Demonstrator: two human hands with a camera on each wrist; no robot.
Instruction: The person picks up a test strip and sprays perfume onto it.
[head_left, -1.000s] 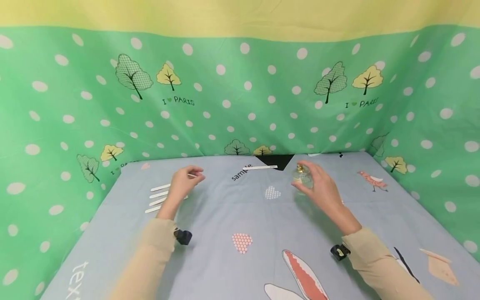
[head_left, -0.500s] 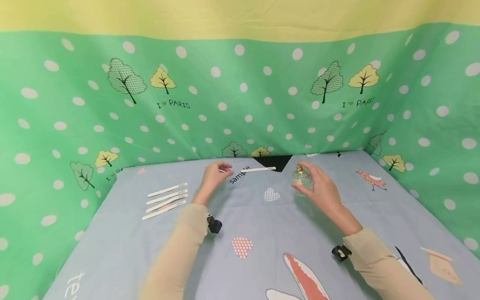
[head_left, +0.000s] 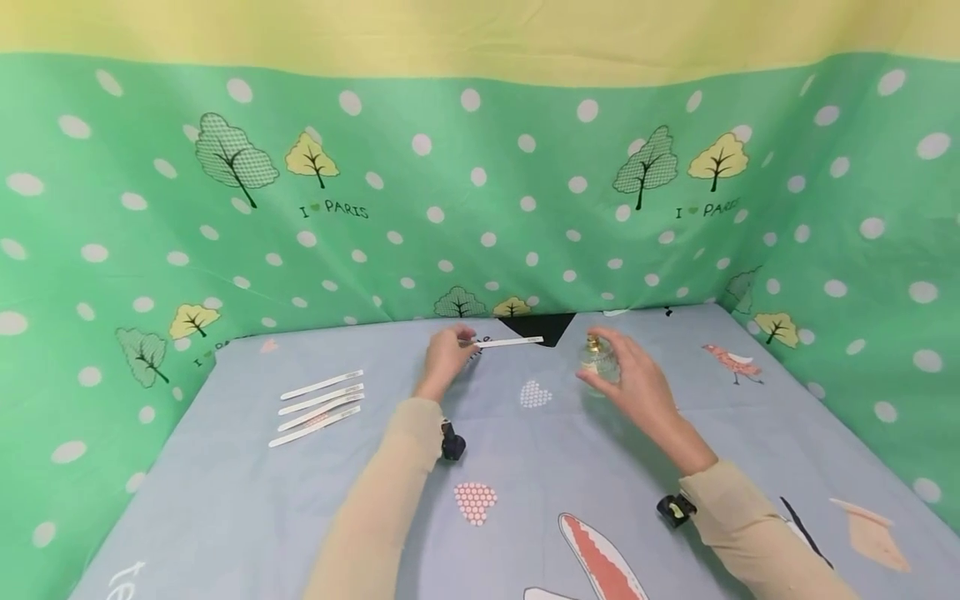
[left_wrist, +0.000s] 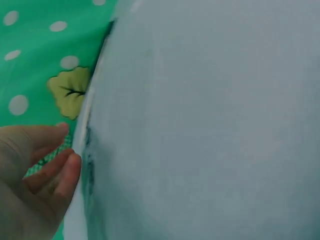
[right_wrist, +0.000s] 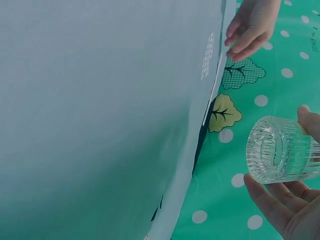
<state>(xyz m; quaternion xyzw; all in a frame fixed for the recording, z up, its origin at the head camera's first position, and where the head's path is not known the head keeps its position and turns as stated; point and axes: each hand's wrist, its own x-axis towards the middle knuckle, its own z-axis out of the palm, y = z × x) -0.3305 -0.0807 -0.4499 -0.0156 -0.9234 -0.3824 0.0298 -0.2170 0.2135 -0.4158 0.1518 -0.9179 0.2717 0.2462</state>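
Note:
My right hand (head_left: 637, 383) grips a clear glass perfume bottle (head_left: 597, 360) with a gold-coloured neck, held upright above the table. In the right wrist view the ribbed base of the glass perfume bottle (right_wrist: 272, 150) shows between the thumb and fingers. At the back middle of the table lies a narrow white strip (head_left: 513, 342) with small print at its right end. My left hand (head_left: 446, 358) is at the left end of this strip, thumb and fingers a little apart. Nothing shows between those fingers in the left wrist view, where the left hand (left_wrist: 37, 185) is at the left edge.
Several more white strips (head_left: 321, 403) lie roughly side by side on the left of the table. A grey-blue printed cloth (head_left: 225, 500) covers the table. Behind and at the sides hangs a green dotted curtain (head_left: 405, 200).
My left hand has moved right, from beside the left strips to the end of the single strip. My right hand still holds the perfume bottle in nearly the same place.

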